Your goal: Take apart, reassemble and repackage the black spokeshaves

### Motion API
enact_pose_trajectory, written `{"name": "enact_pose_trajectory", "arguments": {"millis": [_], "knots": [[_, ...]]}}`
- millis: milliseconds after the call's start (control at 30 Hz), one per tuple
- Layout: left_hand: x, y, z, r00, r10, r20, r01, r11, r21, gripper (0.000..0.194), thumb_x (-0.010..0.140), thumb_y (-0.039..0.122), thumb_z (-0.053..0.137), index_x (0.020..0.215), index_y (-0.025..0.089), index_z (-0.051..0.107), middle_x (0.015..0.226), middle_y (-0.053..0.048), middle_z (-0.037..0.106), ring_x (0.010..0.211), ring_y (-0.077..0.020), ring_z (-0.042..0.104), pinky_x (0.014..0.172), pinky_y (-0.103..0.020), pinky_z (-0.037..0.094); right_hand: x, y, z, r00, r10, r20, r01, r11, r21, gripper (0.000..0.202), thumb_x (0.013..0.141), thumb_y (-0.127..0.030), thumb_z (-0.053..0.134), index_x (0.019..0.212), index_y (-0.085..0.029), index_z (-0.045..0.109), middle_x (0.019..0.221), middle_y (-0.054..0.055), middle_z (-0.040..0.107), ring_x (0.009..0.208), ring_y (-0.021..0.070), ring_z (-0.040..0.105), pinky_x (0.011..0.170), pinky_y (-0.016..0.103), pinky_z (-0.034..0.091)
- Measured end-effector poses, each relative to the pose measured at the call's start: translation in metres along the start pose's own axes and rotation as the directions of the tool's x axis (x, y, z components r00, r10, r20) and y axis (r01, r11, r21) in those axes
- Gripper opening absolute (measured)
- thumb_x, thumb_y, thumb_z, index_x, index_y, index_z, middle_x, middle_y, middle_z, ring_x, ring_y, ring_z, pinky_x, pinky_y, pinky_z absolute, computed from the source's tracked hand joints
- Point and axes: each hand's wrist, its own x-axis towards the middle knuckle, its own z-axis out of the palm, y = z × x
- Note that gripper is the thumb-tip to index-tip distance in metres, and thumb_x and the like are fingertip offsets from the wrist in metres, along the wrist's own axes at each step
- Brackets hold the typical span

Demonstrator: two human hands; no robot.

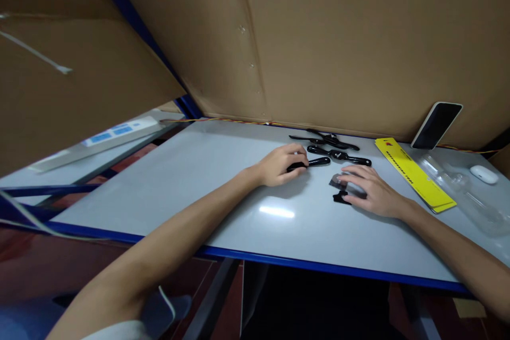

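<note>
Nearest us, our left forearm [179,229] leads to our left hand [281,163], fingers curled around a black tool [320,161] on the table [239,223]; our right hand [370,190] is spread loosely by two small dark plates [340,198], which a careless sweep could scatter.

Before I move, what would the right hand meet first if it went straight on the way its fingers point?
Probably the flat grey piece by the right hand, though the hand's height above it is unclear. If it passes over, the black tool in the left hand looks next.
</note>
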Motion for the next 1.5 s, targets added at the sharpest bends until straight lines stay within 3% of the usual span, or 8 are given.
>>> {"name": "enact_pose_trajectory", "arguments": {"millis": [300, 467, 600, 900, 1067, 1200, 1333, 1500], "knots": [[0.019, 0.058, 0.026, 0.967, 0.244, 0.066, -0.252, 0.954, 0.16, 0.033, 0.1, 0.031, 0.049, 0.127, 0.02, 0.064, 0.127, -0.013, 0.066, 0.112, -0.0277, 0.061, 0.093, -0.044, 0.05, 0.007, 0.001, 0.006, 0.958, 0.106, -0.267, -0.146, 0.98, -0.136, 0.036, 0.103, -0.033, 0.046, 0.129, -0.019, 0.067, 0.137, 0.015, 0.064, 0.126, 0.0318, 0.059, 0.107, 0.055, 0.046], [0.013, 0.035, 0.027, 0.995, -0.1, 0.011, 0.096, 0.976, 0.195, 0.039, 0.101, 0.035, 0.043, 0.133, 0.02, 0.061, 0.132, -0.015, 0.062, 0.118, -0.0303, 0.059, 0.097, -0.049, 0.049, 0.004, 0.036, 0.003, 0.936, 0.193, -0.295, -0.237, 0.964, -0.121, 0.042, 0.1, -0.022, 0.041, 0.134, -0.014, 0.064, 0.137, 0.017, 0.064, 0.127, 0.0314, 0.06, 0.109, 0.052, 0.047], [0.007, 0.009, 0.027, 0.925, -0.377, -0.05, 0.38, 0.907, 0.182, 0.038, 0.099, 0.037, 0.042, 0.117, 0.017, 0.07, 0.13, -0.016, 0.061, 0.116, -0.0316, 0.061, 0.1, -0.051, 0.049, 0.004, 0.053, 0.002, 0.933, 0.263, -0.245, -0.295, 0.95, -0.104, 0.039, 0.098, -0.02, 0.042, 0.126, -0.013, 0.069, 0.121, 0.016, 0.072, 0.113, 0.0307, 0.066, 0.103, 0.048, 0.05], [0.011, -0.001, 0.029, 0.905, -0.407, -0.126, 0.414, 0.909, 0.043, 0.034, 0.095, 0.035, 0.043, 0.099, 0.018, 0.072, 0.109, -0.011, 0.07, 0.101, -0.026, 0.065, 0.089, -0.041, 0.048, 0.009, 0.043, -0.004, 0.925, 0.345, -0.162, -0.373, 0.906, -0.201, 0.024, 0.091, -0.024, 0.052, 0.106, -0.017, 0.07, 0.091, 0.01, 0.07, 0.082, 0.0254, 0.064, 0.08, 0.039, 0.046], [0.013, 0.017, 0.022, 0.903, -0.346, -0.254, 0.363, 0.932, 0.022, 0.026, 0.092, 0.033, 0.046, 0.087, 0.018, 0.067, 0.067, 0.0, 0.067, 0.063, -0.0164, 0.06, 0.089, -0.045, 0.042, 0.009, 0.044, -0.008, 0.906, 0.387, -0.173, -0.42, 0.874, -0.244, 0.039, 0.096, -0.044, 0.052, 0.063, -0.023, 0.054, 0.051, -0.001, 0.047, 0.052, 0.0183, 0.045, 0.067, 0.036, 0.036], [0.014, 0.034, 0.025, 0.956, -0.245, -0.159, 0.237, 0.969, -0.067, 0.023, 0.09, 0.029, 0.047, 0.083, 0.018, 0.065, 0.05, 0.006, 0.055, 0.045, -0.0111, 0.045, 0.082, -0.039, 0.047, 0.007, 0.047, -0.011, 0.92, 0.347, -0.179, -0.38, 0.903, -0.202, 0.045, 0.097, -0.05, 0.055, 0.06, -0.025, 0.051, 0.05, -0.001, 0.046, 0.047, 0.0159, 0.038, 0.055, 0.033, 0.027], [0.017, 0.049, 0.032, 1.0, -0.004, 0.004, 0.004, 1.0, -0.029, 0.032, 0.095, 0.032, 0.043, 0.104, 0.016, 0.07, 0.087, -0.007, 0.074, 0.08, -0.0208, 0.064, 0.081, -0.037, 0.049, 0.003, 0.046, -0.011, 0.929, 0.327, -0.173, -0.358, 0.914, -0.191, 0.042, 0.1, -0.047, 0.051, 0.067, -0.023, 0.059, 0.057, 0.001, 0.054, 0.052, 0.0169, 0.046, 0.056, 0.031, 0.026], [0.02, 0.056, 0.035, 0.989, 0.089, 0.117, -0.095, 0.995, 0.044, 0.044, 0.1, 0.031, 0.039, 0.135, 0.02, 0.061, 0.125, -0.01, 0.073, 0.126, -0.0326, 0.054, 0.1, -0.05, 0.039, -0.002, 0.042, -0.014, 0.909, 0.328, -0.257, -0.375, 0.912, -0.163, 0.043, 0.1, -0.05, 0.049, 0.068, -0.023, 0.056, 0.056, 0.0, 0.052, 0.054, 0.0179, 0.046, 0.057, 0.032, 0.025]]}}
